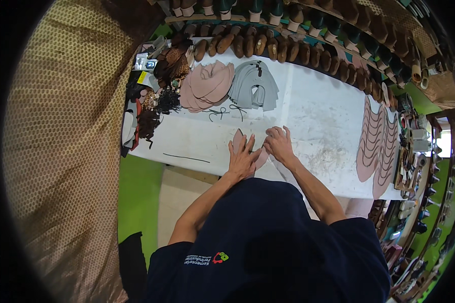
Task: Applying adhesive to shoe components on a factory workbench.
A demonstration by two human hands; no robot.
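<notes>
A pink shoe-upper piece (262, 158) lies at the near edge of the white table in front of me, partly covered by my hands. My left hand (243, 157) rests on it with its fingers spread, and one pointed pink end (238, 135) shows beyond the fingertips. Close beside it, my right hand (279, 145) has bent fingers, with thumb and forefinger drawn together at the piece's right side. Exactly what sits between those fingertips is too small to make out. Beyond my hands lie a stack of pink pieces (206, 88) and a fan of grey pieces (254, 85).
Shoe lasts (304, 52) line the white table's (308, 101) far edge. Wavy pink pieces (371, 141) overlap at the right, near assorted tools (407, 161). Dark trims (167, 101) crowd the left end. A thin dark strip (187, 157) lies near the front edge.
</notes>
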